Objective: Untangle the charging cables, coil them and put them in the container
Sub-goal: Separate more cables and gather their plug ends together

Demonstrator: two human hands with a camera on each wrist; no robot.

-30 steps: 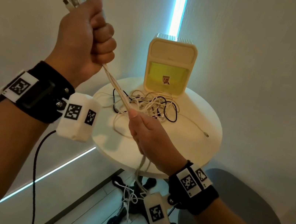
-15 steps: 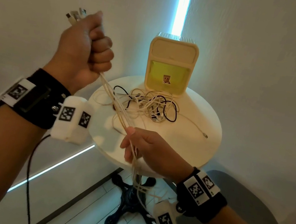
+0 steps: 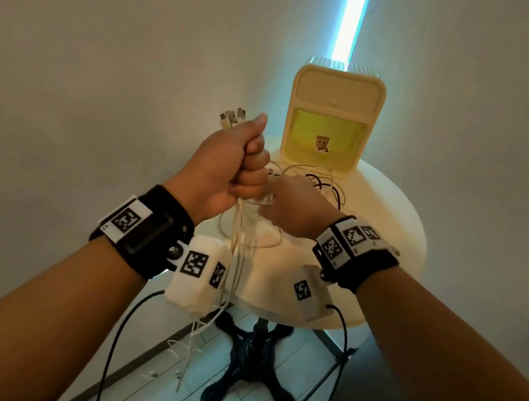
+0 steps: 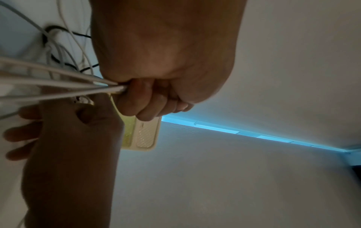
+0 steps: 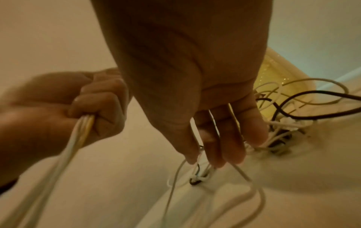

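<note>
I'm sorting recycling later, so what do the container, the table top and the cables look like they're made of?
Container: likely moulded plastic, matte cream, rounded corners, translucent yellow front panel.
Table top: smooth matte off-white; painted wood or laminate, cannot tell.
White cables in the left hand: smooth rubbery plastic sheathing, metal plug tips.

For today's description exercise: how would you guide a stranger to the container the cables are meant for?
Find the round white table in the corner of the room. At its far edge, against the wall, stands the container, a cream box with rounded corners. Unlike the loose cable tangle in front of it, it is upright and rigid, with a yellow front panel bearing a small sticker.
</note>
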